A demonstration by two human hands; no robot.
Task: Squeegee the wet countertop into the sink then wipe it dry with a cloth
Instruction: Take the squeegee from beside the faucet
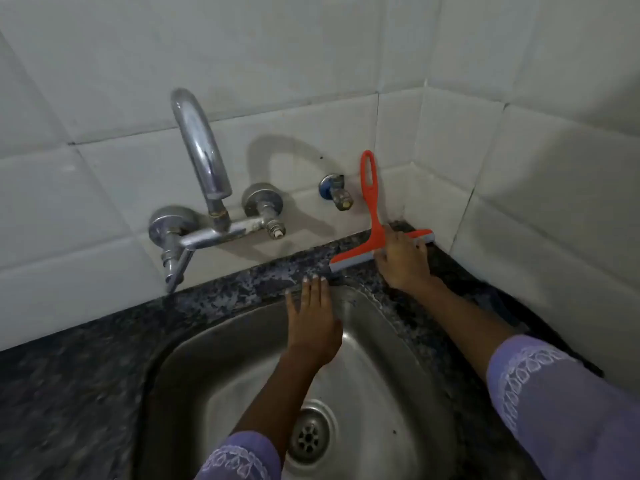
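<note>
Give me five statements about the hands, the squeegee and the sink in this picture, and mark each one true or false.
1. The right hand is on the head of the orange squeegee. True.
2. The squeegee's handle points down into the sink. False: it points up against the tiled wall, with the blade on the countertop in the back corner.
3. The left hand lies open and flat at the sink's back rim, holding nothing. True.
4. A cloth lies in the sink basin. False: no cloth shows; only the drain and the forearms are there.
5. Water is running from the faucet. False: no stream shows.
</note>
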